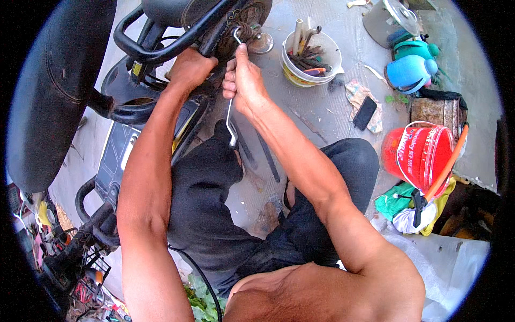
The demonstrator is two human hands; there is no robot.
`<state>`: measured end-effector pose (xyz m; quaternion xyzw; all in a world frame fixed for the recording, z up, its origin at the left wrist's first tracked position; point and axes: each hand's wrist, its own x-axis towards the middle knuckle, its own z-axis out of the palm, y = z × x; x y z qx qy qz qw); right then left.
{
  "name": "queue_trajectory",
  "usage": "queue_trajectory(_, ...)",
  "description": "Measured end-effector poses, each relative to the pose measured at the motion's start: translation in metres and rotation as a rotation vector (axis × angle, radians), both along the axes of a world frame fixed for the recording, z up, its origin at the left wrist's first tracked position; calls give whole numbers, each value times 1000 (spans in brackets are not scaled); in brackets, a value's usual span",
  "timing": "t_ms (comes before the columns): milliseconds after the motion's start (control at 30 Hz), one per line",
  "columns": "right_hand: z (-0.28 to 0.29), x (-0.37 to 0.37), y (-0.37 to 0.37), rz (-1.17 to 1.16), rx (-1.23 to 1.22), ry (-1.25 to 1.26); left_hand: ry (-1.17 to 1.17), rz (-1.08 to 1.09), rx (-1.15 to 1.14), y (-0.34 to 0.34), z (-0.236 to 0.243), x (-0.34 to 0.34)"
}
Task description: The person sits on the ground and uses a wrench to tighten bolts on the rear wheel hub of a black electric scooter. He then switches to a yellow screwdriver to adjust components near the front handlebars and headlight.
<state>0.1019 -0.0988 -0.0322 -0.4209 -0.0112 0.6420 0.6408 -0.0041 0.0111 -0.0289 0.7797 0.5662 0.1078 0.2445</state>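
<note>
right hand (244,80) is fisted around the middle of a bent steel wrench (230,115), thumb laid up along the shaft. its top hook sits up by the scooter wheel (244,21) and the lower end hangs over the dark trousers (214,188). left hand (188,67) is clamped shut on the scooter's black frame (161,48) just beside it, looks like it's bracing.

the wrench looks stiff, fairly light and smooth bare metal, so i'd guess it slips if the palm is sweaty. gripping nearer the lower end should give more leverage than the middle.

room is tight on the left, with frame tubes and the seat (59,80) crowding in. the right side is more open concrete, though a white bucket (311,59) of tools sits near the wheel. further out are a rag with a phone (366,111) on it, a red bucket (421,155) and a blue jug (410,72), all well apart from the hands.
</note>
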Motion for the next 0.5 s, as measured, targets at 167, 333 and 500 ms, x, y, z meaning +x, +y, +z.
queue_trajectory(167,13,10,-14,-7,-6,-392,43,21,-130,4,2,0)
queue_trajectory(333,-33,24,-2,-243,14,-978,87,44,-130,2,5,1)
queue_trajectory(500,-62,47,-2,-129,40,-1344,79,31,-129,3,4,1)
